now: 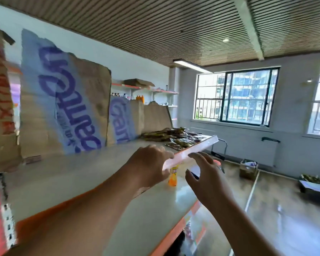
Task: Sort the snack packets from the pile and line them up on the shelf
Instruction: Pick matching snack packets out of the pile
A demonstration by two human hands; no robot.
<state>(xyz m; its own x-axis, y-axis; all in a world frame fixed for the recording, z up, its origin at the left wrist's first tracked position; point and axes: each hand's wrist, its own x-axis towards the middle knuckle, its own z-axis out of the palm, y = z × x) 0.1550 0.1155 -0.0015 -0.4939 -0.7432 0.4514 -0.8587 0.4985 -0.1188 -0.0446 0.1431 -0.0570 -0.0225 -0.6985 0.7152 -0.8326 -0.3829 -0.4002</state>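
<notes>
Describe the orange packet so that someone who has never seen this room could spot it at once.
Find the long pale shelf lined with cardboard boxes. Near its front edge, between the left hand and right hand, just under a clear strip, is the packet. It alone is bright orange; the pile farther along is dark.

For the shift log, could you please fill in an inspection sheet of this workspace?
Surface: pale shelf, orange front edge.
Job's things: packet pile at the shelf's far end.
Clutter: torn cardboard leaning at the back; orange item below the strip, kind unclear.
Grippers: left hand grips clear strip; right hand touches it, fingers spread.
Cables: nothing seen.
Surroundings: window; box on the floor.
</notes>
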